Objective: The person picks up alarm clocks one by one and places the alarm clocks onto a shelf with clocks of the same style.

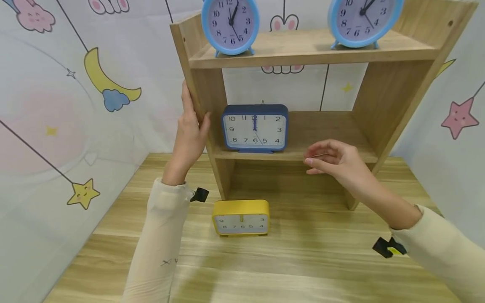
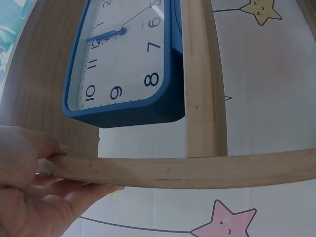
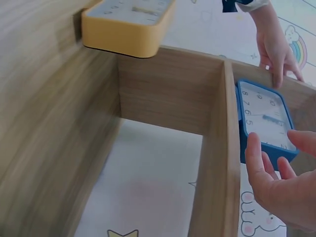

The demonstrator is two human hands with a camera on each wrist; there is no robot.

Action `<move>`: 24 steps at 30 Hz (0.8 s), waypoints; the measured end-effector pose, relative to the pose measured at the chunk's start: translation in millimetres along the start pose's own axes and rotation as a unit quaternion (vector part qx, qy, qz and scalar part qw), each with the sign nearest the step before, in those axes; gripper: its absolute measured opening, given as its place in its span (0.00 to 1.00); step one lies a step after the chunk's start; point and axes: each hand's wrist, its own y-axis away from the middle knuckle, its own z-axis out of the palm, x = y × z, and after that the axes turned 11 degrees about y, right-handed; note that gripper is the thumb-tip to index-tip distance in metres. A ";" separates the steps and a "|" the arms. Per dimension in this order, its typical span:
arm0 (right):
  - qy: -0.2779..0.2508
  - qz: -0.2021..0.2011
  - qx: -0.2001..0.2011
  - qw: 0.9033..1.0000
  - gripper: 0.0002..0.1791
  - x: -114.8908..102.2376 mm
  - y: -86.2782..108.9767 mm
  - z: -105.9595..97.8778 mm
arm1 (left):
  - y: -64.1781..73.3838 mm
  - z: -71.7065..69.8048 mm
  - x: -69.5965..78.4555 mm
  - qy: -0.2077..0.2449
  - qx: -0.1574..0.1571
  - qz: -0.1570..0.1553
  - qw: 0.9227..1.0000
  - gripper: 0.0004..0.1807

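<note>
My left hand (image 1: 190, 132) grips the left side panel of a wooden shelf (image 1: 401, 105), its thumb on the inner face and its fingers along the outer face, as the left wrist view (image 2: 44, 187) also shows. A blue rectangular clock (image 1: 255, 128) stands upright at the left of the middle shelf, close to that panel. My right hand (image 1: 333, 162) hovers at the middle shelf's front edge, right of the blue clock, with fingers loosely bent and nothing between them. In the right wrist view this hand (image 3: 281, 182) is near the clock's right end, apparently apart from it.
A yellow rectangular clock (image 1: 241, 216) stands on the wood-grain table (image 1: 303, 261) before the shelf's lower left. Two round light-blue clocks, one left (image 1: 231, 25) and one right (image 1: 361, 21), stand on the top board. A patterned white backdrop (image 1: 38, 105) surrounds the table.
</note>
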 end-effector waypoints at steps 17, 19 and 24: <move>0.003 -0.008 -0.034 0.999 0.20 46.1 46.0 16.5 | -1.7 0.9 -1.8 0.005 -0.002 0.003 1.000 0.45; 0.009 -0.007 -0.033 0.999 0.21 52.8 51.4 21.3 | -1.7 0.7 -1.6 0.006 -0.003 0.004 1.000 0.45; 0.011 -0.020 -0.026 0.999 0.19 67.8 63.4 34.4 | -0.7 0.2 -1.4 0.006 -0.002 0.003 1.000 0.45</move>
